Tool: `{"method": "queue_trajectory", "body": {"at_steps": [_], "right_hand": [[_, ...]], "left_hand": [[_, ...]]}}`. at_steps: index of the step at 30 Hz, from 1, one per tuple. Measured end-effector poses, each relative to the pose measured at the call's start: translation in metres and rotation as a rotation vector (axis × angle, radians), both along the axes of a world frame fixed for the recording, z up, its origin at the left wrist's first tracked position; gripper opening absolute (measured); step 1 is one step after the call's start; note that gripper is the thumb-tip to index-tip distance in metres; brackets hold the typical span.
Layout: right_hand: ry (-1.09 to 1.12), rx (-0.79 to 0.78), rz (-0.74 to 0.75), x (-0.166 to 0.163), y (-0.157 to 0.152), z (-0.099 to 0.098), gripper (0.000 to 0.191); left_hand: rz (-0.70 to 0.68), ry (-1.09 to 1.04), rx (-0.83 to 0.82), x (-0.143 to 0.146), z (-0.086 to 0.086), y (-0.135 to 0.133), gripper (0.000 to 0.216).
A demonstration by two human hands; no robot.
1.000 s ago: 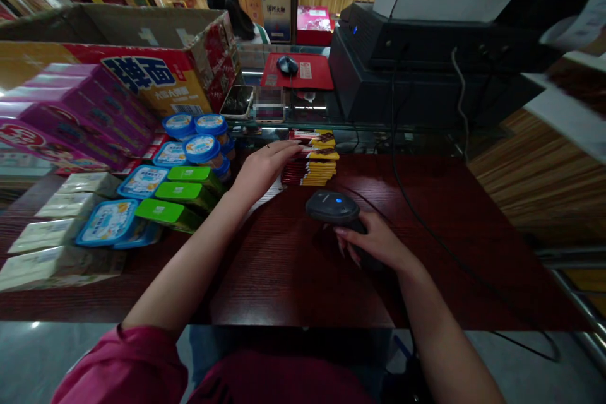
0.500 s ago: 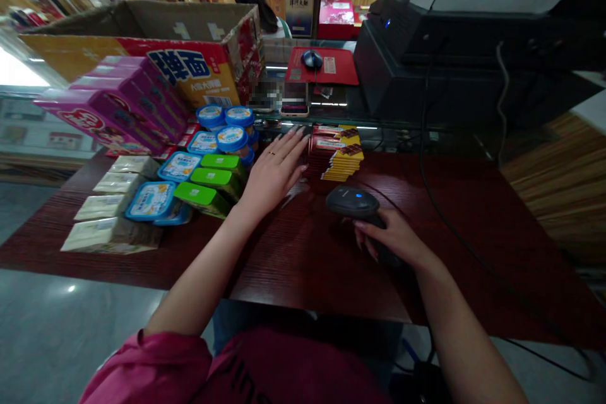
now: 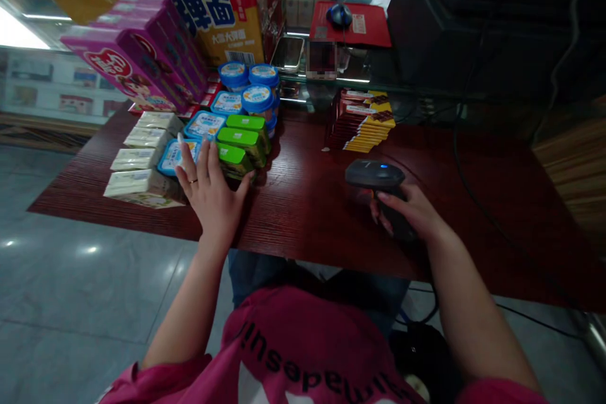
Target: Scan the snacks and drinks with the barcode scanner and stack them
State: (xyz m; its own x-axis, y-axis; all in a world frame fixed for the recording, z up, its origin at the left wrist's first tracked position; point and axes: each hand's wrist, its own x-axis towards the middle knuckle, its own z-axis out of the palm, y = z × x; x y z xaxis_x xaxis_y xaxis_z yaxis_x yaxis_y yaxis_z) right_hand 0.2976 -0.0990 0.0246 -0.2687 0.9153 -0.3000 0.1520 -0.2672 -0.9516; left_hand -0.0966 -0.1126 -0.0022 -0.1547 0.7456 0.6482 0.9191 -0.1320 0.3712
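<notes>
My left hand [image 3: 209, 192] reaches over the dark red table [image 3: 307, 214] with fingers spread, open, its fingertips on a blue-lidded flat tub [image 3: 174, 156] and its thumb beside the green-lidded boxes [image 3: 241, 137]. My right hand [image 3: 407, 211] is wrapped round the handle of a black barcode scanner [image 3: 376, 175] whose blue light is lit, its head resting low over the table. A stack of red and yellow chocolate bars [image 3: 362, 128] lies apart from both hands, behind the scanner.
Cream packets [image 3: 142, 161] lie in a row at the left. Round blue-lidded cups [image 3: 250, 85], magenta boxes [image 3: 142, 53] and a large noodle carton [image 3: 208, 9] stand behind. A phone [image 3: 288, 53], mouse pad with mouse [image 3: 339, 16] and a black machine [image 3: 473, 25] sit at the back. A cable [image 3: 478, 202] crosses the table at the right.
My left hand left the chocolate bars and swung left onto the blue tub by the green boxes. The view tilted down and left. My right hand kept hold of the scanner.
</notes>
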Motion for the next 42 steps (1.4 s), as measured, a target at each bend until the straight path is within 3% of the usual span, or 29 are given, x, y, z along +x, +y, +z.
{"method": "queue_trajectory", "body": {"at_steps": [5, 13, 16, 19, 22, 24, 30, 39, 42], "right_hand": [[0.054, -0.007, -0.055, -0.004, -0.011, -0.002, 0.056], [0.08, 0.006, -0.068, -0.009, -0.017, 0.004, 0.053], [0.082, 0.006, -0.062, -0.011, -0.019, 0.006, 0.054], [0.09, -0.004, -0.062, -0.009, -0.02, 0.006, 0.056], [0.118, 0.01, -0.053, -0.007, -0.019, 0.005, 0.057], [0.13, 0.024, -0.045, -0.006, -0.02, 0.007, 0.058], [0.13, 0.025, -0.08, -0.009, -0.025, 0.015, 0.06], [0.189, -0.007, -0.078, -0.01, -0.029, 0.016, 0.05], [0.217, 0.036, -0.041, -0.007, -0.026, 0.008, 0.048]], "left_hand": [[-0.021, 0.016, 0.028, 0.009, -0.001, -0.003, 0.079], [-0.281, -0.108, -0.039, 0.043, 0.004, -0.002, 0.073], [-0.511, -0.387, -0.142, 0.06, 0.008, 0.009, 0.072], [-0.743, -0.905, -0.359, 0.081, 0.008, 0.029, 0.067], [-0.827, -1.335, -0.514, 0.103, 0.003, 0.055, 0.056], [-0.82, -1.469, -0.547, 0.113, 0.0, 0.071, 0.051], [-0.893, -1.39, -0.684, 0.119, -0.005, 0.091, 0.061], [-0.794, -1.417, -0.596, 0.109, -0.007, 0.089, 0.058], [-0.768, -1.28, -0.479, 0.105, -0.003, 0.084, 0.053]]}}
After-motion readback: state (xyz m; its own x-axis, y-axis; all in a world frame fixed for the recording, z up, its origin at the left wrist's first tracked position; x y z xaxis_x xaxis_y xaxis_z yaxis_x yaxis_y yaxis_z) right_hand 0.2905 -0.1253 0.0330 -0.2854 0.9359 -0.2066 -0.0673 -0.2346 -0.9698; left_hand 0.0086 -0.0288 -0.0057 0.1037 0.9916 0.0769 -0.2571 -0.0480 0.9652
